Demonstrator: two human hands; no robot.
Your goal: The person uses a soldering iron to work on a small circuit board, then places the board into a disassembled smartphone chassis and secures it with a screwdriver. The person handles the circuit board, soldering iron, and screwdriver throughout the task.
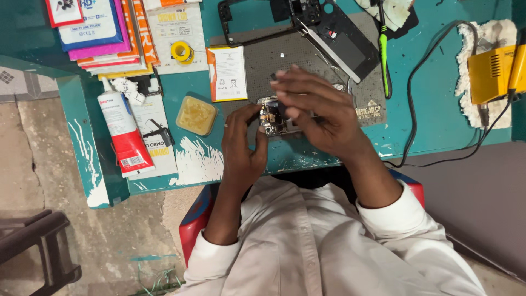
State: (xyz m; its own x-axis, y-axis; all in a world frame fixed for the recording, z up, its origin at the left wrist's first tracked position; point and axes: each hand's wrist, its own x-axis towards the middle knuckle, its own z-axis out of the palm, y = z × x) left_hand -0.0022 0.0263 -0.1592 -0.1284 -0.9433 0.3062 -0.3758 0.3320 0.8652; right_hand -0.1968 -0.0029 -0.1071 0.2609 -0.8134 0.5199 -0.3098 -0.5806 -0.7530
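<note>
- Small dark phone circuit board [272, 118], studded with tiny metal parts, sat between our two hands just above the grey perforated work mat [263, 60], near the front edge of the teal-painted bench [438, 115].
- Our left hand [241, 140] pinched the board's left edge between thumb and fingertips.
- Our right hand [315, 112] hovered over its right side with fingers loosely spread; we could not tell whether it gripped anything.
- We judged the board light, thin and stiff, yet fragile: best held by its bare edges, never on the components.
- A white phone battery with an orange strip [227, 72] lay just left of the mat, and a black phone frame [323, 30] rested at the mat's far end.
- A square tub of yellow paste [196, 115] and a red-and-white glue tube [123, 134] lay to the left, well apart from the board.
- A yellow soldering unit [493, 71] stood at far right.
</note>
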